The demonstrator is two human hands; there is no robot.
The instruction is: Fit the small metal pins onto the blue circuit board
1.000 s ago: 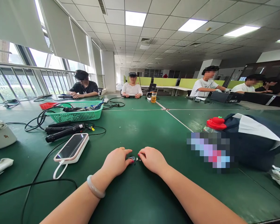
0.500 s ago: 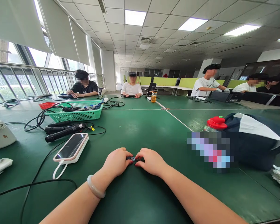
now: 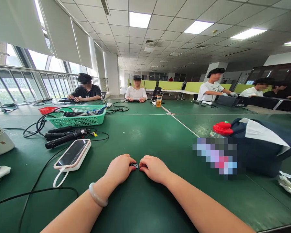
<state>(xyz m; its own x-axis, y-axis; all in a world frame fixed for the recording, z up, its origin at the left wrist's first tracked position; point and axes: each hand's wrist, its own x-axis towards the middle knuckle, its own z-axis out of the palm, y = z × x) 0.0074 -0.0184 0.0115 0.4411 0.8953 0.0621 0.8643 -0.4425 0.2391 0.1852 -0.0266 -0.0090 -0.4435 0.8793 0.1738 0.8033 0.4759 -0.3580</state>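
Change: left hand (image 3: 120,168) and right hand (image 3: 154,168) now close together | fingers curled, pinching small dark part (image 3: 135,165) | on green table (image 3: 145,136); grip tighter than a second ago.

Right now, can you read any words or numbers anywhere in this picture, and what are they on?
No words or numbers can be read.
Small part pinched between left hand and right hand: too tiny to read.
Bottle label: blurred out.
Phone screen: dark, no text.
Green basket: no visible label.
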